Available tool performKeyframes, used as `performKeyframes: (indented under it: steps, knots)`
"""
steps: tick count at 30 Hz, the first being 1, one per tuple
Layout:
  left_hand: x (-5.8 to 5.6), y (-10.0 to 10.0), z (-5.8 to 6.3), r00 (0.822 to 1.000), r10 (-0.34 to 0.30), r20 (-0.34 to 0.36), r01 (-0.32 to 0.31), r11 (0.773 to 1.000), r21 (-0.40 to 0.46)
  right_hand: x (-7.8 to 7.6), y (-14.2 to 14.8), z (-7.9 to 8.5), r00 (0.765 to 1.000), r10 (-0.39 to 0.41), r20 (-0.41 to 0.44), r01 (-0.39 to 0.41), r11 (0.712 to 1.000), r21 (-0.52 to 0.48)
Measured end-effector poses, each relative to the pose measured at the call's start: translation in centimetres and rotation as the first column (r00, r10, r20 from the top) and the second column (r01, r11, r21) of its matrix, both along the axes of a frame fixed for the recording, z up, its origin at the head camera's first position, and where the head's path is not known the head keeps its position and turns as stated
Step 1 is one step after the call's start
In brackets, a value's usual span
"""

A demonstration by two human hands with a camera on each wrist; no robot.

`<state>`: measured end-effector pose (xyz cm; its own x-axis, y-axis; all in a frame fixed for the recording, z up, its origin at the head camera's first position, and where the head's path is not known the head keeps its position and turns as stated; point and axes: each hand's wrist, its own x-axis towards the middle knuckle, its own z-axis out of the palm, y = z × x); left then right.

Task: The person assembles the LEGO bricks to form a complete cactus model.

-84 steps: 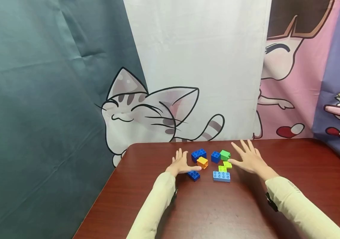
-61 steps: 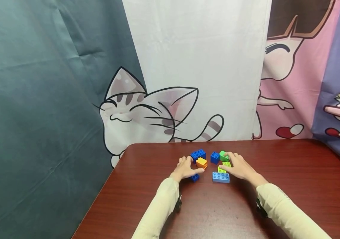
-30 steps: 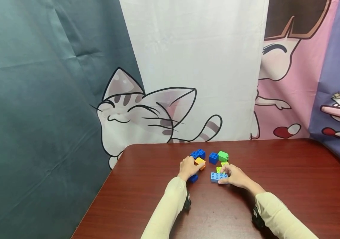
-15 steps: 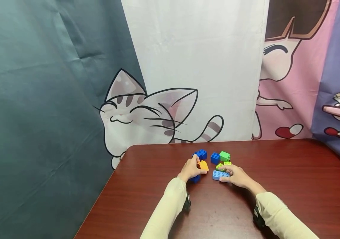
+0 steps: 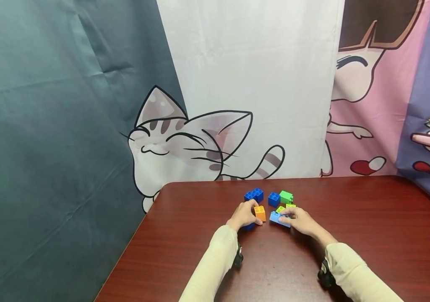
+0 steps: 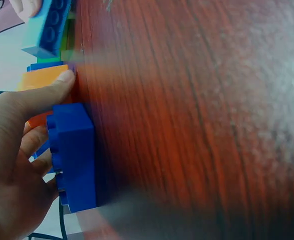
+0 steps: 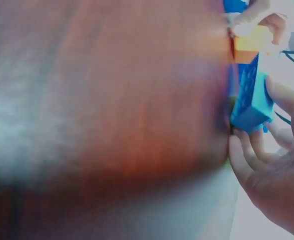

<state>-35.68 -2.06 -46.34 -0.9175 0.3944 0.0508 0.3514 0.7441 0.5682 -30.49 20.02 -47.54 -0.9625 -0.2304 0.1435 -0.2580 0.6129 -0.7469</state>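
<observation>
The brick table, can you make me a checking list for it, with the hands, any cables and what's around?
Surface: reddish-brown wood-grain table, shiny in places.
Main bricks: orange brick and light blue brick, both held.
Clutter: loose dark blue bricks, green brick, lime bricks.
Left hand: grips the orange brick.
Right hand: grips the light blue brick.
Cables: nothing seen.
Surroundings: cloth backdrop with a cartoon cat.

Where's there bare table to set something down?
Bare table lies between the sleeves, left of the left hand, and right of the right hand. Crowded: between and beyond the hands, with the orange brick, light-blue brick, green brick, blue bricks.
</observation>
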Motion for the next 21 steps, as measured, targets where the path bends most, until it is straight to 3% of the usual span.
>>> performKeyframes:
  steps: [5,21]
  knots:
    - [0.1,0.0,0.1,0.999,-0.022,0.028,0.022,1.000,0.000,-0.1,0.2,0.5,0.999,0.023,0.041,-0.021,0.999,-0.038]
    - [0.2,-0.1,0.0,0.997,-0.070,0.045,0.070,0.998,0.005,0.0,-1.2,2.6,0.998,-0.044,0.045,0.047,0.997,-0.064]
